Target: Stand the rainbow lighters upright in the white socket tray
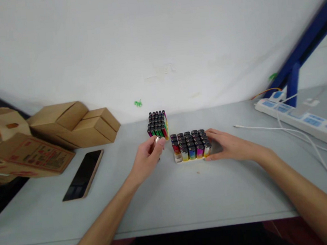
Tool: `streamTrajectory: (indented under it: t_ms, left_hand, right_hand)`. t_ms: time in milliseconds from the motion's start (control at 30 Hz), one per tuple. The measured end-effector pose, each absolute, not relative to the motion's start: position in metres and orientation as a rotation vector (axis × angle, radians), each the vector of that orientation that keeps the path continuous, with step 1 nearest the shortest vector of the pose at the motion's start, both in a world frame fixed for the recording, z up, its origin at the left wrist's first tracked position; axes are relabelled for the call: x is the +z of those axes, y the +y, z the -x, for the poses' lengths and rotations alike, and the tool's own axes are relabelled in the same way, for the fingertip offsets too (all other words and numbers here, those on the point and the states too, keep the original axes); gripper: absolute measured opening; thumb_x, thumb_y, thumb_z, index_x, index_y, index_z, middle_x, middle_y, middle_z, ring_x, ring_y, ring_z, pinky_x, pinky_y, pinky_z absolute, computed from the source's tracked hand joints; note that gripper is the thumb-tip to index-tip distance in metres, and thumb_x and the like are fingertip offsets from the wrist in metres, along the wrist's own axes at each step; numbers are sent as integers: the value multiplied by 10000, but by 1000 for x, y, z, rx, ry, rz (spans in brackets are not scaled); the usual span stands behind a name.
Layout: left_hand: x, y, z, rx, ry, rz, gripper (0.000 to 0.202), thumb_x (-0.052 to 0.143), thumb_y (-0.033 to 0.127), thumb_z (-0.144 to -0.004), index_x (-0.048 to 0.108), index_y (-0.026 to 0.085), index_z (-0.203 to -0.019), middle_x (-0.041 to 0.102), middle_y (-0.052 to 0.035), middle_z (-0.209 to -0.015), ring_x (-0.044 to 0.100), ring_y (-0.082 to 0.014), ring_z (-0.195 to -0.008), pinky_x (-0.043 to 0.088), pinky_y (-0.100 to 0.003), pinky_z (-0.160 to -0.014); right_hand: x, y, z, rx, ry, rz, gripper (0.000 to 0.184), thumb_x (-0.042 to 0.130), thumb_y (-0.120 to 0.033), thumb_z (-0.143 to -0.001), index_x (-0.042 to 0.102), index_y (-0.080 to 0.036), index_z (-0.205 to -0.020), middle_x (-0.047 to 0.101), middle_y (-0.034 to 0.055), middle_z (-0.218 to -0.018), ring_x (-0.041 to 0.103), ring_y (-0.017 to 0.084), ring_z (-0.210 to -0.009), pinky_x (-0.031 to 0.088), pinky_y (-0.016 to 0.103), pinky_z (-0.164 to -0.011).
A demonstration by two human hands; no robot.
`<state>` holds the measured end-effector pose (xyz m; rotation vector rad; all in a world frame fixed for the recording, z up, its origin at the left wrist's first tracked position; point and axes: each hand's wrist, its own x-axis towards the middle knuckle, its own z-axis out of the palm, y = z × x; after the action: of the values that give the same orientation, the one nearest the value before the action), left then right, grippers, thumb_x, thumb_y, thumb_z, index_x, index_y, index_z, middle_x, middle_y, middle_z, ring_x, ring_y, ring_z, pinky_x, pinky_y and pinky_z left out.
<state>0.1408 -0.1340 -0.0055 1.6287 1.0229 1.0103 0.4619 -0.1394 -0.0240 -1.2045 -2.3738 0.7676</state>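
Observation:
Two packed blocks of colourful lighters with black tops stand on the grey table. The nearer block [190, 145] sits in a clear tray; my right hand [228, 146] rests against its right side, fingers curled around the corner. The farther block [157, 125] stands behind and to the left. My left hand [148, 159] is closed in a pinch on a single lighter [157, 140] with a silvery top, held just left of the nearer block and in front of the farther one.
A dark phone [84, 174] lies at the left. Behind it are several cardboard boxes [74, 123] and a flattened printed carton [30, 154]. A white power strip [300, 120] with a trailing white cable [267, 128] lies at the right, beside a blue post [293, 82].

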Motion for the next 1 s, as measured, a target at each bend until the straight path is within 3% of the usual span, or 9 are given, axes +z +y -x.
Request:
streamTrajectory:
  t_ms: [133, 500, 867, 1000]
  left_hand:
    - [-10, -135, -139, 1060, 1174, -1705, 531, 574, 580, -961, 357, 214, -643, 299, 78, -543, 275, -70, -465, 207, -229, -444]
    - [-8, -137, -142, 984, 1393, -1912, 409, 502, 441, -855, 333, 228, -548, 292, 52, -523, 273, -92, -501, 195, -263, -488]
    - [-11, -138, -140, 1006, 1391, -1859, 462, 525, 484, -924, 366, 213, -585, 328, 53, -534, 311, -92, -504, 226, -254, -481]
    - [-11, -139, -140, 1044, 1183, -1693, 399, 569, 546, -964, 489, 205, -774, 346, 81, -567, 307, -82, -480, 242, -218, -452]
  right_hand:
    - [-25, -139, -463, 768, -2381, 1193, 637, 769, -568, -827, 568, -214, -1318, 593, 113, -1257, 613, 300, -1130, 520, 446, -1013]
    - [-25, -138, -463, 765, -2385, 1187, 648, 764, -576, -829, 557, -213, -1324, 594, 113, -1253, 604, 302, -1143, 514, 447, -1023]
    - [-25, -139, -463, 772, -2376, 1188, 657, 771, -568, -824, 561, -219, -1340, 601, 116, -1265, 617, 310, -1146, 512, 471, -1043]
    - [-24, -139, -463, 790, -2364, 1191, 655, 775, -562, -821, 567, -222, -1341, 601, 115, -1256, 626, 308, -1127, 520, 477, -1034]
